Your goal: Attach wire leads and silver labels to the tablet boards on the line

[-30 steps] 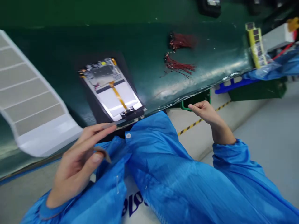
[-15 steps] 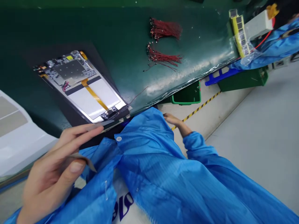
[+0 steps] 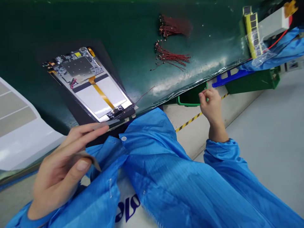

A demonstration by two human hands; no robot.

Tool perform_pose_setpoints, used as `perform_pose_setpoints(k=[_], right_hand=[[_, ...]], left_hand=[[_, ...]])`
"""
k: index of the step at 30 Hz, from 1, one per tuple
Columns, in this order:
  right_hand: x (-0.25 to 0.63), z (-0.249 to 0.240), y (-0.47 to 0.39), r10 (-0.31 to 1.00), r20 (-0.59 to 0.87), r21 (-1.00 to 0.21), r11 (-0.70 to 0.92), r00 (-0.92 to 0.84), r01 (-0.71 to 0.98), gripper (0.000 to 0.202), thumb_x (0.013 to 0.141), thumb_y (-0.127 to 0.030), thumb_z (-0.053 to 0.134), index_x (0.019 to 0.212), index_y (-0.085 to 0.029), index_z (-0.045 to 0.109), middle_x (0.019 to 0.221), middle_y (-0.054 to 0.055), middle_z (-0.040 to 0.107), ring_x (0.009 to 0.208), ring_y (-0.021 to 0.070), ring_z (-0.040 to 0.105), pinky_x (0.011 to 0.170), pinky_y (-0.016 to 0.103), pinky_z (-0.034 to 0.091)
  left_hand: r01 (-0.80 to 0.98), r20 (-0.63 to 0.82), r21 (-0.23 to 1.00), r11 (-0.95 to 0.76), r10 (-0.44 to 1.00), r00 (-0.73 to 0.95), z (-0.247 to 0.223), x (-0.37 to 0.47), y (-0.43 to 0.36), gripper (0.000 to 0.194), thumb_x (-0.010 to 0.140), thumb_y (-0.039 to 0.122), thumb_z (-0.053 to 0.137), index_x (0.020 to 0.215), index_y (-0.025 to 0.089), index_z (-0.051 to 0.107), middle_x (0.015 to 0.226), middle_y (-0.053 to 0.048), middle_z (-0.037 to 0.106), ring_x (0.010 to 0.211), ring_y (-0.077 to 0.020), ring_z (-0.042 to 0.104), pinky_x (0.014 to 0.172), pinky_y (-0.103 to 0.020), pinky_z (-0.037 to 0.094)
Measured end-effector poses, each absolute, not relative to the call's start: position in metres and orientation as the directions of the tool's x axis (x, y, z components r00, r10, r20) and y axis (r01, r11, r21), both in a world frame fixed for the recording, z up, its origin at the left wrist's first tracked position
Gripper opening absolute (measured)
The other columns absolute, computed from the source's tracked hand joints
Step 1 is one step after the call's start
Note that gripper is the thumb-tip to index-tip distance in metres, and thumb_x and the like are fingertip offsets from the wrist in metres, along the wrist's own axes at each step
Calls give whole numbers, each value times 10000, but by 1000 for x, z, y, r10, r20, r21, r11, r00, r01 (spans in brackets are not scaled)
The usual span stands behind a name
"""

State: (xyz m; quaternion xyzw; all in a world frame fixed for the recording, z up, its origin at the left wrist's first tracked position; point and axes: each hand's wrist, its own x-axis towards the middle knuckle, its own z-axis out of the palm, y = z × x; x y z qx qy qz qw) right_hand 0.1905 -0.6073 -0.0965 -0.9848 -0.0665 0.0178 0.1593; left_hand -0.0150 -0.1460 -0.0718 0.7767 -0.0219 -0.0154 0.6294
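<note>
My left hand (image 3: 64, 171) is at the table's front edge, fingers stretched forward, its thumb holding a thin curved grey-brown strip (image 3: 93, 160) against the palm. Just beyond its fingertips lies an opened tablet (image 3: 102, 98), its circuit board (image 3: 78, 68) and orange ribbon cable bare, on a black mat (image 3: 104, 57). A thin dark wire sticks out from the tablet's near corner. My right hand (image 3: 211, 106) is raised off the table edge, in front of a green bin (image 3: 190, 104). Its fingers are pinched together; whatever may be in them is too small to make out.
Two bundles of red wires with small dark ends, a far one (image 3: 175, 26) and a nearer one (image 3: 172, 57), lie on the green table (image 3: 133, 38). White sheets (image 3: 26, 133) are at left. At far right are a yellow strip (image 3: 253, 34), a white box (image 3: 274, 23) and another person's blue sleeve (image 3: 285, 47).
My right hand has come up and to the right, away from beside my blue coat, to in front of the green bin. My left hand keeps its hold. The view has shifted slightly.
</note>
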Motion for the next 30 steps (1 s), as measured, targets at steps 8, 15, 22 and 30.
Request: perform_pose_setpoints(k=[8,15,22,30], right_hand=[[190,-71,-567,309,-69,-824,-553,949,120,350,1013,-597,561,1067,-259,635,1259,92,643,1191,248,624,1007,390,544],[141,-68,-437,758,-20,-942,-232,652,242,382,985,-364,732,1323,-272,580,1304,73,676,1065,178,659,937,333,530],[122,-62,-378,752,79,-909,-214,654,356,105,1004,-192,665,908,-192,708,838,2,724,715,105,606,677,243,475],[123,-58,-368,784,-39,-944,-233,620,235,376,965,-274,685,1327,-202,610,1146,63,667,712,92,527,591,229,452]], left_hand=[[-59,42,976,-210,-82,996,-75,-8,-149,517,915,358,635,1427,354,706,1385,-93,685,1077,-329,665,408,-244,412],[-68,49,988,-135,-135,990,-73,-13,-161,465,1038,413,558,1478,301,663,1402,-153,640,1079,-281,659,686,-309,591],[36,-46,997,-67,-171,984,-71,-23,-161,473,1051,475,575,1503,343,619,1492,-116,566,1257,-303,599,963,-406,602],[42,-37,999,34,-122,992,-86,-35,-153,518,1041,477,592,1543,350,578,1553,-125,513,1246,-308,620,925,-410,623]])
